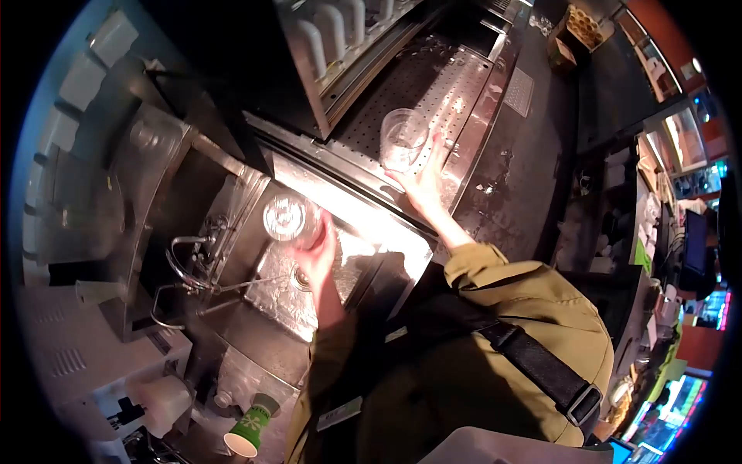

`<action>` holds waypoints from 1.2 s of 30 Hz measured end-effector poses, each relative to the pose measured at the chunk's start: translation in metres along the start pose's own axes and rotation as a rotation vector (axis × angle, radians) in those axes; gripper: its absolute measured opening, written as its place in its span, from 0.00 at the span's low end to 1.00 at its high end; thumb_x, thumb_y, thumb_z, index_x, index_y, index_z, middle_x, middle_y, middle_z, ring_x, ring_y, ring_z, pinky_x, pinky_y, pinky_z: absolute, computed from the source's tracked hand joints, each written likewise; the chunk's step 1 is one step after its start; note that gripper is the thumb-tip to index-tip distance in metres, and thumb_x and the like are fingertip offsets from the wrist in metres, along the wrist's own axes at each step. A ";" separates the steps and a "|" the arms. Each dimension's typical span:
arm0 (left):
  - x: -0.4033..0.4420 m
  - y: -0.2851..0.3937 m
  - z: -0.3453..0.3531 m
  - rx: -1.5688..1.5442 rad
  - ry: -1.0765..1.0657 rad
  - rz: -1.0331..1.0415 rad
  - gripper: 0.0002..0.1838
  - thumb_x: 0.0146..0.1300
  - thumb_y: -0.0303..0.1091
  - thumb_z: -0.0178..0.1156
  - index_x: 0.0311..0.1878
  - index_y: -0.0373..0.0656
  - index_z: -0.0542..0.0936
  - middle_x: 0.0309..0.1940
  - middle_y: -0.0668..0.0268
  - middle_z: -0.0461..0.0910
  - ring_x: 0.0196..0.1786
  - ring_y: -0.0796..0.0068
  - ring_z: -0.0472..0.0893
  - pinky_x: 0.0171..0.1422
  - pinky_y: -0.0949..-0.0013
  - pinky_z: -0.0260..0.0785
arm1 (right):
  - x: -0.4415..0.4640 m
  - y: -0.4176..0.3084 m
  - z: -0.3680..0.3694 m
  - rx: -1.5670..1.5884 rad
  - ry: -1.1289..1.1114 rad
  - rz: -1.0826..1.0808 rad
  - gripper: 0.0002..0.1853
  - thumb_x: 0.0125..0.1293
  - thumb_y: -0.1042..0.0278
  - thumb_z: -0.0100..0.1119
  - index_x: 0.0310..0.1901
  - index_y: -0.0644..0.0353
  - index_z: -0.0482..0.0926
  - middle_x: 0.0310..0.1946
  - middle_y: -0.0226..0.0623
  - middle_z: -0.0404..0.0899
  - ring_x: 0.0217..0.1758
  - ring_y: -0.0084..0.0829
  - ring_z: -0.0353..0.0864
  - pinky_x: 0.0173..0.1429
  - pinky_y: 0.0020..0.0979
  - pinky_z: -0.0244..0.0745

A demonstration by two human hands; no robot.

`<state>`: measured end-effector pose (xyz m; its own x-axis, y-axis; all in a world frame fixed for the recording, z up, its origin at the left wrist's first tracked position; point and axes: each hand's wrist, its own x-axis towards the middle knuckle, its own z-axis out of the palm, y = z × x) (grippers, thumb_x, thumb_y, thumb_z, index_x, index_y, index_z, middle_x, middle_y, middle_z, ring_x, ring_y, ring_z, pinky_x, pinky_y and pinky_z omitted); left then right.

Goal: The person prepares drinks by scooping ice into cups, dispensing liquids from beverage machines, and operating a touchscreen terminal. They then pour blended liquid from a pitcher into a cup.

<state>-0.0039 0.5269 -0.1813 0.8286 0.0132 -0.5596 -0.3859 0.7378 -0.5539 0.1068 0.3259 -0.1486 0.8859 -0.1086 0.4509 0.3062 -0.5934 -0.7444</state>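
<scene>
My left hand (318, 251) is over the sink (270, 298), with its fingers wrapped round a clear cup (284, 216). The cup's round end faces up and catches bright light; I cannot tell whether that end is its base or a lid. To the right, my right hand (423, 179) is closed round the side of a second clear cup (404, 133), at the perforated metal drip tray (433, 85). That cup looks see-through, and I cannot tell whether it touches the tray. Behind the left hand stands a curved metal faucet (189, 263).
A dark machine with several white spouts (332, 35) stands above the drip tray. A green paper cup (251, 425) lies at the lower left, near a beige appliance (108, 340). A dark counter (518, 170) runs along the right, with a cardboard box (583, 31) at its far end.
</scene>
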 end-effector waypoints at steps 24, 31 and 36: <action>0.183 -0.167 -0.104 1.125 0.155 0.796 0.13 0.56 0.35 0.51 0.41 0.37 0.72 0.28 0.68 0.69 0.28 0.79 0.64 0.30 0.78 0.55 | 0.338 0.327 -0.195 0.433 0.046 -0.014 0.31 0.54 0.70 0.58 0.60 0.60 0.57 0.59 0.45 0.54 0.52 0.34 0.70 0.59 0.34 0.62; 0.407 -0.590 -0.133 1.755 -0.209 0.064 0.05 0.57 0.25 0.55 0.38 0.39 0.74 0.23 0.73 0.69 0.21 0.87 0.64 0.22 0.85 0.52 | 0.505 0.540 -0.238 0.304 -0.092 0.056 0.26 0.54 0.76 0.55 0.55 0.63 0.60 0.53 0.45 0.58 0.38 0.27 0.77 0.45 0.29 0.71; 0.607 -0.888 -0.167 2.390 -0.720 -0.731 0.07 0.60 0.31 0.55 0.38 0.38 0.75 0.20 0.71 0.70 0.19 0.85 0.66 0.23 0.81 0.57 | 0.587 0.714 -0.333 0.046 -0.384 0.568 0.23 0.54 0.59 0.57 0.49 0.64 0.71 0.42 0.45 0.77 0.44 0.36 0.77 0.48 0.32 0.72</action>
<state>0.7744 -0.2332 -0.1323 0.6906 -0.6734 -0.2638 0.2544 -0.1152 0.9602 0.7292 -0.4271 -0.2508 0.9716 -0.0972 -0.2156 -0.2352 -0.4925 -0.8379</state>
